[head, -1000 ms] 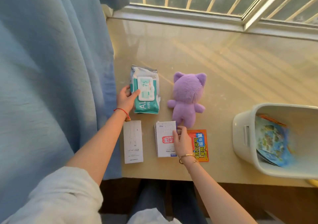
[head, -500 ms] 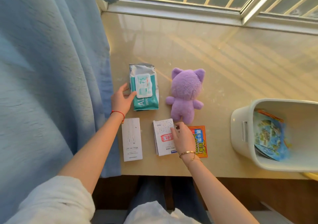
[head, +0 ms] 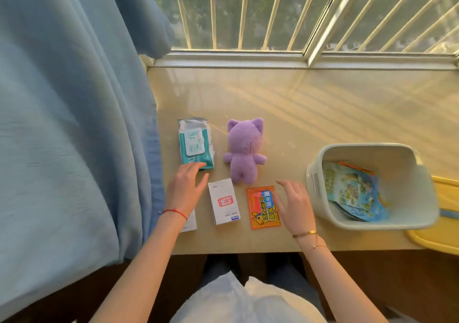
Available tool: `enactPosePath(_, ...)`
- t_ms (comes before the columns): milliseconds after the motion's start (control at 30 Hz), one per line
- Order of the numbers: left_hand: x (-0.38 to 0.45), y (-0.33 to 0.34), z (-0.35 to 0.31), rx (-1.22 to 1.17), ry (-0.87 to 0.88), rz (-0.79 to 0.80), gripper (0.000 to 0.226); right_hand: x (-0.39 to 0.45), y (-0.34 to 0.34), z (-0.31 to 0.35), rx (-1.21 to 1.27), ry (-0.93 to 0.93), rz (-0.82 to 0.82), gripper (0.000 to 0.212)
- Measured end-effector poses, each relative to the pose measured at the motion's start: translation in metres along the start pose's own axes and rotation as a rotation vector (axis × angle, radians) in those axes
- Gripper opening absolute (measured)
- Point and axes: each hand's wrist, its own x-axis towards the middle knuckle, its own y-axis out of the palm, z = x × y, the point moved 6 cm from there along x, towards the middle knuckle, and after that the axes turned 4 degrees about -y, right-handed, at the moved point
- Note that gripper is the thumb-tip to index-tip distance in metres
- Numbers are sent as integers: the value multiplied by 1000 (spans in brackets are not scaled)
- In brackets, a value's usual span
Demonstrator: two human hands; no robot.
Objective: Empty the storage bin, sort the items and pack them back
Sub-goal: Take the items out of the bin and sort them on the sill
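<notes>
On the beige ledge lie a teal wipes pack, a purple plush cat, a small white box with a red stamp and an orange sachet. A long white box is mostly hidden under my left wrist. My left hand hovers open just below the wipes pack. Fingers spread, my right hand rests over the right edge of the sachet. The white storage bin stands at the right with colourful blue packets inside.
A blue curtain hangs along the left edge of the ledge. The barred window runs across the back. A yellow tray lies behind the bin at the right. The ledge's front edge runs just below the items.
My left hand has left the wipes pack's side and moved down right. My right hand has come off the white stamped box and shifted right onto the sachet. The view tilted up.
</notes>
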Motion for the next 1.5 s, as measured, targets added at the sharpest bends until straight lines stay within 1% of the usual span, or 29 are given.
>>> enactPosePath(133, -17, 16, -56, 19, 92, -21, 26, -18, -45, -47, -22, 21, -34, 32)
enactPosePath(267, -31, 46, -127, -2, 144, -45, 24, -32, -90, -113, -39, 58, -68, 32)
enactPosePath(367, -39, 81, -180, -31, 112, -51, 24, -39, -119, -172, -31, 95, -50, 33)
enactPosePath(500, -47, 137, -246, -96, 69, -49, 22, -38, -143, -249, -20, 117, 14, 34)
enactPosePath(667, -47, 214, -301, -131, -44, 58, 27, -20, -154, -316, -19, 144, 97, 36)
enactPosePath(767, -41, 258, -314, -118, -142, 133, 31, -3, -145, -341, 20, 152, 159, 36)
enactPosePath(900, -32, 312, -311, -9, -314, 254, 46, 24, -122, -369, 22, 163, 239, 35)
enactPosePath(1000, -26, 341, -304, 67, -451, 335, 48, 47, -99, -389, -1, 183, 314, 29)
enactPosePath(1100, -24, 363, -292, 123, -530, 378, 53, 66, -76, -403, 8, 199, 384, 27)
enactPosePath(1200, -26, 381, -280, 133, -609, 388, 63, 77, -57, -412, 0, 187, 406, 30)
enactPosePath(1300, -25, 392, -273, 159, -639, 367, 68, 81, -43, -419, -54, 170, 426, 29)
enactPosePath(1400, -23, 396, -269, 142, -643, 326, 62, 82, -38, -421, -117, 155, 412, 28)
enactPosePath(1500, -24, 399, -268, 58, -634, 291, 51, 80, -35, -425, -135, 193, 423, 21)
